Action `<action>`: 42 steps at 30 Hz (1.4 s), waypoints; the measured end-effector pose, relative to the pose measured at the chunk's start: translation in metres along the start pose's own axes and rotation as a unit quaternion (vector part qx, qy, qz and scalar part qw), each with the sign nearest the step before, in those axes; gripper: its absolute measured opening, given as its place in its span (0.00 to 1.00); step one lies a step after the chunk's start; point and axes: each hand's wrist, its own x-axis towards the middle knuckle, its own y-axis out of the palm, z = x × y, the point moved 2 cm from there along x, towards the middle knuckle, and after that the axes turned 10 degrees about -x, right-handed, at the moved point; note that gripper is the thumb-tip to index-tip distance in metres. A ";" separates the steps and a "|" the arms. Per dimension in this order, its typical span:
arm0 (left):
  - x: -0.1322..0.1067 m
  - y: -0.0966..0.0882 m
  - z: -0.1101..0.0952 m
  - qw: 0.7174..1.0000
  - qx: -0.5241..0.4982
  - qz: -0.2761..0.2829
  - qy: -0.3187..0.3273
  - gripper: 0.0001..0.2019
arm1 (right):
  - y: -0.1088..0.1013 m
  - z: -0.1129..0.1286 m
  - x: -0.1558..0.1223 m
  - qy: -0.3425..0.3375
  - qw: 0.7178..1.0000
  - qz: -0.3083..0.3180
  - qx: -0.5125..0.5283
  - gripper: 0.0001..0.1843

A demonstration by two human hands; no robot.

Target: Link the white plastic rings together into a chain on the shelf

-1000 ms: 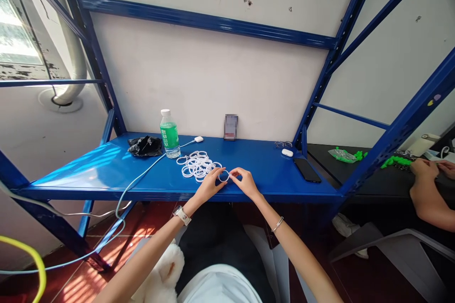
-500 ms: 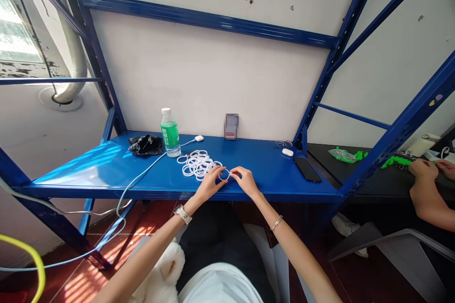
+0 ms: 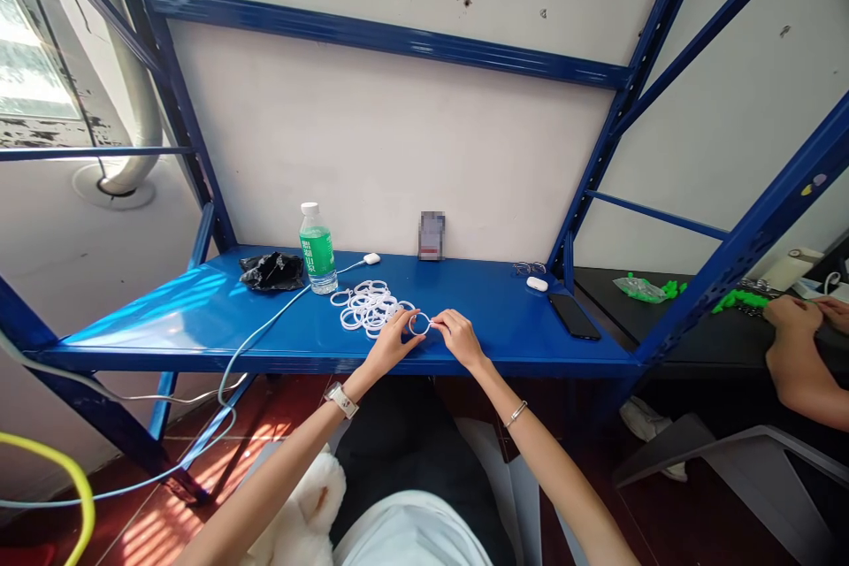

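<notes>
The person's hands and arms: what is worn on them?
No sleeves or gloves show. The left hand has at its wrist a watch with a pale strap and squarish case; the right hand has a thin silver bracelet at its wrist.

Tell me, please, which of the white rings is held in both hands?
The single ring just right of the heap, pinched between the left hand and the right hand; the rest lie tangled together on the blue shelf.

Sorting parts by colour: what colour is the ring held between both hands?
The ring is white, like the pile of rings beside it; head view.
</notes>
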 end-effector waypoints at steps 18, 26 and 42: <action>0.000 0.000 -0.001 0.999 -0.019 0.010 -0.037 0.19 | 0.000 0.000 -0.001 -0.005 1.000 -0.009 -0.001 0.13; -0.001 0.000 0.001 0.999 -0.017 0.010 -0.036 0.19 | 0.000 -0.001 -0.001 0.000 1.000 0.003 -0.003 0.14; -0.001 -0.002 -0.002 1.000 -0.009 0.000 -0.021 0.19 | -0.004 0.002 0.001 0.024 0.999 0.022 0.027 0.08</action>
